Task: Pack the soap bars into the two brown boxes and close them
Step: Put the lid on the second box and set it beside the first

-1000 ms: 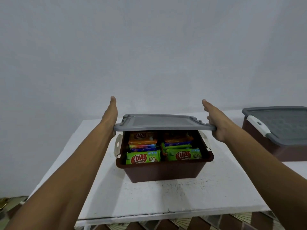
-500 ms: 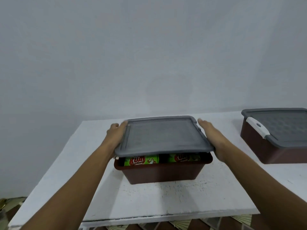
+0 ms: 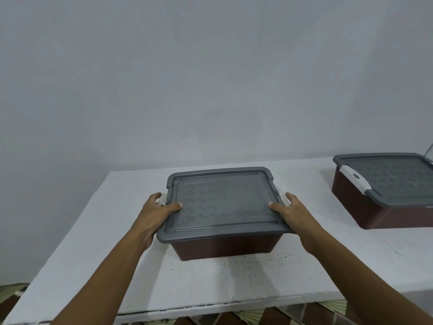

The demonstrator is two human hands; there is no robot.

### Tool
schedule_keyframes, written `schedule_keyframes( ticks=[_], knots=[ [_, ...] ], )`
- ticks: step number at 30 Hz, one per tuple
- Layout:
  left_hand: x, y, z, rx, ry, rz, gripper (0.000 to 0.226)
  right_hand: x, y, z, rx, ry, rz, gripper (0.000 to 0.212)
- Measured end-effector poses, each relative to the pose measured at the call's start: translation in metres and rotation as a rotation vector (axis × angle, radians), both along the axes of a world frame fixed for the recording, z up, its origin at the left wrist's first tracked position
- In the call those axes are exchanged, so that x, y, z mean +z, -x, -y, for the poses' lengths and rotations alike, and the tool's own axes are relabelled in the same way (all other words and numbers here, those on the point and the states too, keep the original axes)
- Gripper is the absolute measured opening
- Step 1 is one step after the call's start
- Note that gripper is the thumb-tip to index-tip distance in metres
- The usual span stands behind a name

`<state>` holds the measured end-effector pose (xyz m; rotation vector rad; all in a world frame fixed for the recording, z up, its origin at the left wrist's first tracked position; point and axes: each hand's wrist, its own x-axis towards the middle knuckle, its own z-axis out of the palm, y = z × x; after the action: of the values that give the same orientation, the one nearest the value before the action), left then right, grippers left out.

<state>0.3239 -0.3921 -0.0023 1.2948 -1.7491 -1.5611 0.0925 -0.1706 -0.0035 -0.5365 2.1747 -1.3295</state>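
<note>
While left hand [image 3: 153,213] and right hand [image 3: 295,213] clasp the gray lid [image 3: 222,202] by its sides, a second closed box [image 3: 384,193] stands well apart.

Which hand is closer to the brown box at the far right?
Right. The right hand holds the gray lid on the side facing the far-right box; the left hand holds its opposite side.

a white-painted counter [image 3: 234,282] spans the lower half, its top scuffed and speckled with dark flecks towards the front, and a dark crack runs along its front edge. behind it a plain pale grey wall [image 3: 210,78] fills the upper part. under the front edge, patterned floor tiles [image 3: 257,319] show in brown and cream, and again at the bottom left corner.
</note>
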Motion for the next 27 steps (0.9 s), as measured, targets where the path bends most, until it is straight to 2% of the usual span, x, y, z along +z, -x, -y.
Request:
schedule_keyframes(
  ticks=[3, 8, 14, 17, 22, 27],
  knots=[
    [0.003, -0.004, -0.007, -0.033, 0.018, -0.007, 0.053, 0.0, -0.001, 0.003, -0.037, 0.025, 0.002, 0.05],
    [0.003, -0.004, -0.017, -0.019, 0.367, 0.14, 0.072, 0.0, 0.001, 0.009, -0.079, 0.019, -0.027, 0.051],
    [0.003, -0.009, -0.012, -0.126, 0.579, 0.32, 0.072, -0.003, -0.002, 0.008, -0.1, 0.054, -0.058, 0.051],
    [0.008, -0.012, -0.002, -0.213, 0.631, 0.453, 0.072, -0.005, -0.001, 0.006, -0.1, 0.079, -0.049, 0.054],
    [0.012, -0.006, -0.002, -0.185, 0.678, 0.51, 0.065, -0.002, -0.004, 0.004, -0.108, 0.124, -0.058, 0.056],
    [0.008, -0.005, -0.009, -0.16, 0.709, 0.512, 0.065, 0.001, -0.004, 0.001, -0.064, 0.076, -0.224, 0.055]
  ],
)
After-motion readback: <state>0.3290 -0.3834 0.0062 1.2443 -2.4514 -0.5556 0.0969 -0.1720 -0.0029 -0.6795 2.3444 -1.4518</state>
